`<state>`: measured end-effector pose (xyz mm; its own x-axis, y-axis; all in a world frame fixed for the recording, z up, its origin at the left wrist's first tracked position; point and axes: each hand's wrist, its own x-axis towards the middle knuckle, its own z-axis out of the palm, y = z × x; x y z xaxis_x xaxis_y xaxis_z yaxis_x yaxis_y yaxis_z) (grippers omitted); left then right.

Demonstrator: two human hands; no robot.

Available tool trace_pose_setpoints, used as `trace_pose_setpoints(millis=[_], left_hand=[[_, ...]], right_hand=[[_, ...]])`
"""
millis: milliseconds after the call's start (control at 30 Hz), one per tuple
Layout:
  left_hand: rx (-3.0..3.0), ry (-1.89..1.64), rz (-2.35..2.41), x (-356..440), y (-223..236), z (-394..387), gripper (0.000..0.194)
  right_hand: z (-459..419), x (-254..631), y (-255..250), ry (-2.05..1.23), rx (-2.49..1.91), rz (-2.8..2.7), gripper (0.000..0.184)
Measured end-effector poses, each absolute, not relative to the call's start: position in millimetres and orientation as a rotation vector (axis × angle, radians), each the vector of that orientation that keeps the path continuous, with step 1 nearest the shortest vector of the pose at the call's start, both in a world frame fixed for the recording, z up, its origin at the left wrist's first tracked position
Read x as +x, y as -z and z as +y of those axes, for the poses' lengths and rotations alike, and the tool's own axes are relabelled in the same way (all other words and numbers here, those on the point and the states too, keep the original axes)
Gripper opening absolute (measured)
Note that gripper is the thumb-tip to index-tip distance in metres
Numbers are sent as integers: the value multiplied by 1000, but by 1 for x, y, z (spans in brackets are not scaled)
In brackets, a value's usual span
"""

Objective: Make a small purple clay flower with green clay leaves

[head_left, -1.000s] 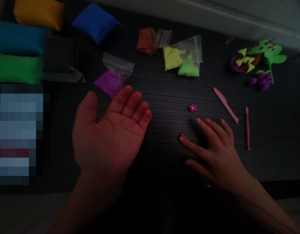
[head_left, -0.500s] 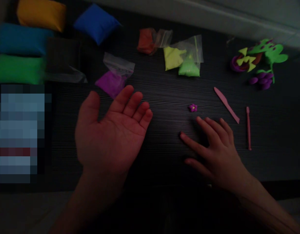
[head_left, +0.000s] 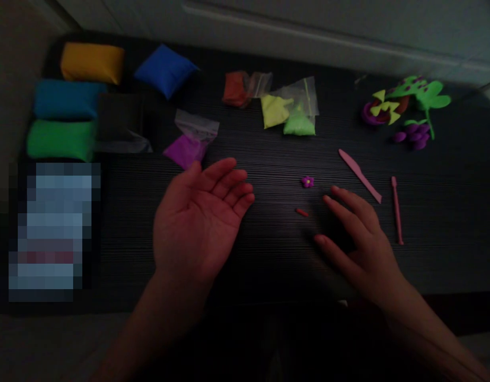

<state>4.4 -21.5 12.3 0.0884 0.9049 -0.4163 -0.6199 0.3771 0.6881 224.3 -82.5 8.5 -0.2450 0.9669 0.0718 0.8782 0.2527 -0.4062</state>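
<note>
My left hand (head_left: 200, 223) is palm up with its fingers stretched out, holding nothing, just below a zip bag of purple clay (head_left: 187, 150). My right hand (head_left: 354, 239) hovers low over the dark table, palm down, fingers apart and nothing in them. A small red clay roll (head_left: 302, 212) lies on the table to the left of its fingertips. Above that roll sits a tiny purple clay flower (head_left: 307, 182) with a yellow centre. Beyond my right hand lie a pink plastic knife (head_left: 359, 175) and a thin pink modelling tool (head_left: 396, 209).
Packs of orange (head_left: 92, 62), teal (head_left: 67, 100), green (head_left: 60, 139), black (head_left: 120, 119) and blue clay (head_left: 165, 71) stand at left. Red (head_left: 235, 88), yellow (head_left: 274, 110) and light green bags (head_left: 299, 124) lie behind. Clay models (head_left: 418, 132) stand at back right. A blurred-out screen (head_left: 56, 228) lies left.
My right hand has drawn back to the right, and the red clay roll now shows on the table. The left hand's fingers have curled slightly. The camera view has shifted.
</note>
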Motion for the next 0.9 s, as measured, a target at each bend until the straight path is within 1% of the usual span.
trace_pose_setpoints(millis=[100, 167, 233, 300, 400, 533, 733, 900], left_hand=[[667, -1132, 1005, 12, -22, -19, 18], [1062, -1031, 1122, 18, -28, -12, 15], [1527, -848, 1213, 26, -30, -1, 17], [1908, -709, 1203, 37, -28, 12, 19], [2229, -479, 1117, 53, -20, 28, 24], [2364, -353, 1116, 59, -13, 35, 27], [2355, -336, 1095, 57, -12, 32, 21], [2330, -372, 1132, 57, -11, 29, 14]], right_hand=[[-76, 220, -8, -394, -1734, -2144, 38], [-72, 214, -6, -358, -1740, -2141, 31], [-68, 208, -4, -335, -1754, -2134, 26], [-65, 204, -2, -330, -1767, -2109, 20], [-64, 203, 2, -347, -1746, -2030, 14], [-63, 206, 5, -281, -1780, -1885, 15], [-60, 206, 7, -266, -1899, -1866, 17], [-61, 207, 7, -318, -1872, -1864, 27]])
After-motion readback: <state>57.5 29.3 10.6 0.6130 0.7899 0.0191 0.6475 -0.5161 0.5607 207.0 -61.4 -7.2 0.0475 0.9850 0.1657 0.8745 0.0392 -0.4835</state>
